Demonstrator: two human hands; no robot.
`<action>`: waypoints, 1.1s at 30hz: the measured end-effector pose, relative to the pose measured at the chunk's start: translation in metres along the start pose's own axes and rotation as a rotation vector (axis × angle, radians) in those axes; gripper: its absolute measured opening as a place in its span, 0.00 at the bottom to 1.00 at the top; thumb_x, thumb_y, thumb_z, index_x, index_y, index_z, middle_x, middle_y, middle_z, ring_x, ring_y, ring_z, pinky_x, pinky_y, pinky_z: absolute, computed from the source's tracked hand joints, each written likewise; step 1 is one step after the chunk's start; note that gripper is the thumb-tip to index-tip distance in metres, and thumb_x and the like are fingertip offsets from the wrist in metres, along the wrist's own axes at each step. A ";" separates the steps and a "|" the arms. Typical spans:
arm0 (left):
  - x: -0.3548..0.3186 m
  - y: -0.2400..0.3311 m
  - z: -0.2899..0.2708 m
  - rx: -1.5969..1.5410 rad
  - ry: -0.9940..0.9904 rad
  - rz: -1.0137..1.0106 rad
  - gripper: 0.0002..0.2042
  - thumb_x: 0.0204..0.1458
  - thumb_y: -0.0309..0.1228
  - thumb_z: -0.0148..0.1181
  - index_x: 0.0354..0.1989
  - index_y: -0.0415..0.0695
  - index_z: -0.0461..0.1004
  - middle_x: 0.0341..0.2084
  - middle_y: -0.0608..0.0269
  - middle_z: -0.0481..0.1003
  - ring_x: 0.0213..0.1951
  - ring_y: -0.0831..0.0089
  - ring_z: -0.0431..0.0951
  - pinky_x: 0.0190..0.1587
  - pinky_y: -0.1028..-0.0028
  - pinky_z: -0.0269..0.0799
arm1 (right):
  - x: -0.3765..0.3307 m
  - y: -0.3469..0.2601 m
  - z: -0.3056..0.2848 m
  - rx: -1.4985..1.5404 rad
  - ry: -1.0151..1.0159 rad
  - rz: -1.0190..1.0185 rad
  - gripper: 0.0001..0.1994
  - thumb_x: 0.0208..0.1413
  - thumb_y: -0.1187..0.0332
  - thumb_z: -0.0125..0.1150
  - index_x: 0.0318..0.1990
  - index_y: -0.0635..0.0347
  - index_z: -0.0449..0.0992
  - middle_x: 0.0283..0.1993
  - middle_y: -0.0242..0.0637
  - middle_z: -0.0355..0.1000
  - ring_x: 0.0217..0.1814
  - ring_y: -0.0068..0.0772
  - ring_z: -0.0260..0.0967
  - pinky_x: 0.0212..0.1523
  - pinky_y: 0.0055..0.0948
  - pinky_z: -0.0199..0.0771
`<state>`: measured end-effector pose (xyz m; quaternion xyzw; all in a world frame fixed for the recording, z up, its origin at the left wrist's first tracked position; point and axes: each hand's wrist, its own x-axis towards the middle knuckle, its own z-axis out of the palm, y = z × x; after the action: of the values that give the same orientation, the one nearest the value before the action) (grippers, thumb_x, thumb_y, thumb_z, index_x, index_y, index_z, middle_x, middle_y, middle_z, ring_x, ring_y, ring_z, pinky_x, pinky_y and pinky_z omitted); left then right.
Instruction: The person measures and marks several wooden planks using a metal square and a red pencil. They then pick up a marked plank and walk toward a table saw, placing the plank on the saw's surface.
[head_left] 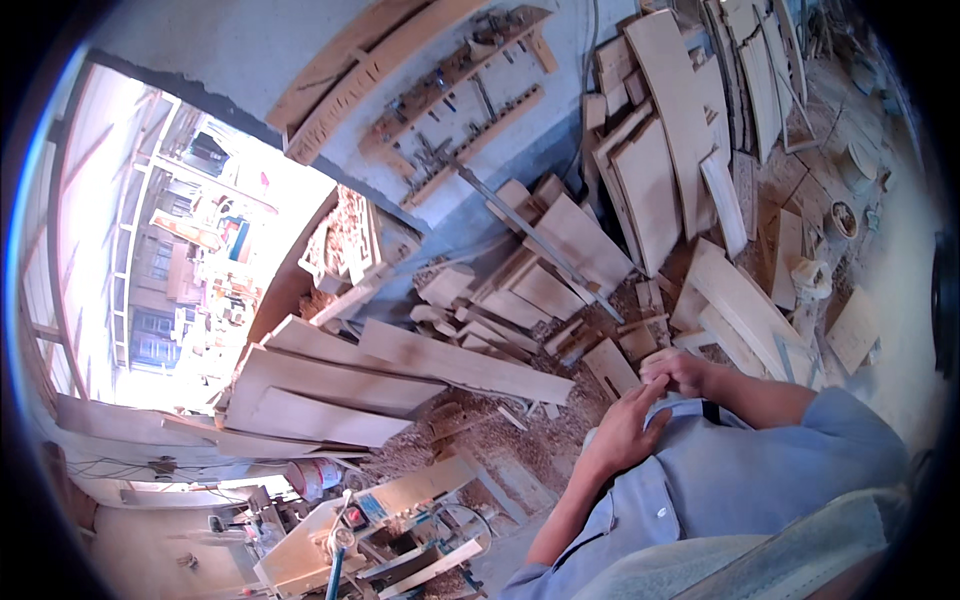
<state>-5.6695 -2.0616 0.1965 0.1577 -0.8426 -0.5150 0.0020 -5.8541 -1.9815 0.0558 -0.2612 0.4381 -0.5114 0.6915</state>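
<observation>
Both hands meet at waist height in front of my blue-grey shirt (740,460). My left hand (630,428) has its fingers stretched toward the other hand, the thumb standing apart, and the fingertips touch it. My right hand (680,370) is closed, with its fingers curled in. Whether anything small sits inside those curled fingers I cannot make out. Just beyond the hands, a short board (611,369) lies on the shaving-strewn floor.
Long planks (330,400) lie stacked to the left. Tall boards (650,190) lean on the wall, beside a slanting metal bar clamp (540,238). A tool rack (460,95) hangs above. A woodworking machine (310,550) stands lower left, and more boards (745,300) lie to the right.
</observation>
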 end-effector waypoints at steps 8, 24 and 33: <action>0.073 -0.020 -0.132 0.279 0.186 0.174 0.20 0.53 0.26 0.62 0.55 0.39 0.75 0.53 0.43 0.75 0.57 0.47 0.74 0.61 0.58 0.70 | -0.044 0.019 -0.104 0.491 0.812 0.094 0.14 0.57 0.60 0.58 0.23 0.56 0.69 0.21 0.38 0.67 0.19 0.32 0.63 0.20 0.30 0.61; 0.191 0.039 -0.583 0.532 0.836 0.216 0.22 0.56 0.35 0.67 0.56 0.38 0.73 0.36 0.51 0.81 0.39 0.65 0.81 0.47 0.70 0.74 | 0.039 0.058 -0.022 0.587 0.967 -0.043 0.09 0.60 0.63 0.55 0.30 0.57 0.71 0.25 0.35 0.70 0.23 0.31 0.68 0.25 0.31 0.68; 0.281 0.033 -0.639 0.386 0.861 0.282 0.27 0.57 0.37 0.64 0.60 0.32 0.67 0.36 0.52 0.82 0.39 0.67 0.83 0.37 0.70 0.76 | 0.053 0.067 0.002 0.693 1.138 -0.116 0.07 0.57 0.65 0.57 0.33 0.58 0.72 0.27 0.38 0.72 0.23 0.34 0.68 0.25 0.32 0.68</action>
<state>-5.8390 -2.6773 0.4803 0.2381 -0.8584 -0.2322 0.3904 -5.8156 -2.0087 -0.0151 0.2634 0.5302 -0.7170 0.3681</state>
